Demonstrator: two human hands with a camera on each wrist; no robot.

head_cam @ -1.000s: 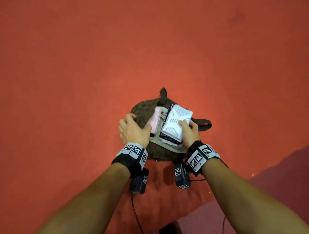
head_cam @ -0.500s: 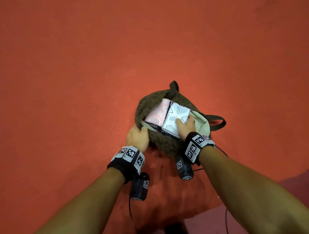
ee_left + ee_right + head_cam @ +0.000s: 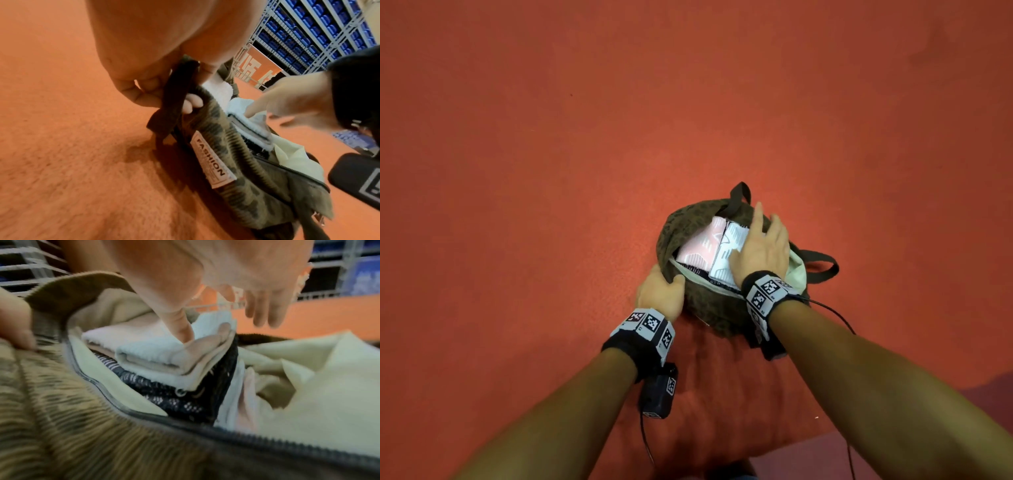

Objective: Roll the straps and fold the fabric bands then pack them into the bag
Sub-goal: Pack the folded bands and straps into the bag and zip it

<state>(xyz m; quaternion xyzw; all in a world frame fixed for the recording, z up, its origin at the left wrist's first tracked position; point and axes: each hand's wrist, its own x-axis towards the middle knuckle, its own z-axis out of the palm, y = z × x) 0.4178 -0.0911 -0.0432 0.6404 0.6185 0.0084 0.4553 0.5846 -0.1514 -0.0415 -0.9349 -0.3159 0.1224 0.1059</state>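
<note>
Folded bands [image 3: 717, 248]: stacked inside the open bag [image 3: 709, 308], pink beside white, dark patterned ones beneath.
Right hand [image 3: 762, 251]: directly over the white band, fingers straight and spread, thumb pressing on it.
Left hand [image 3: 661, 294]: pinches the bag's near-left rim.
Floor [image 3: 517, 171]: orange, under the bag.

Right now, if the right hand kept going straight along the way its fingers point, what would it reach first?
Probably the far rim of the bag. The right hand lies flat over the white folded band, fingers aimed past it toward the far handle. Depth is unclear, so the fingertips may already be above that rim.
</note>
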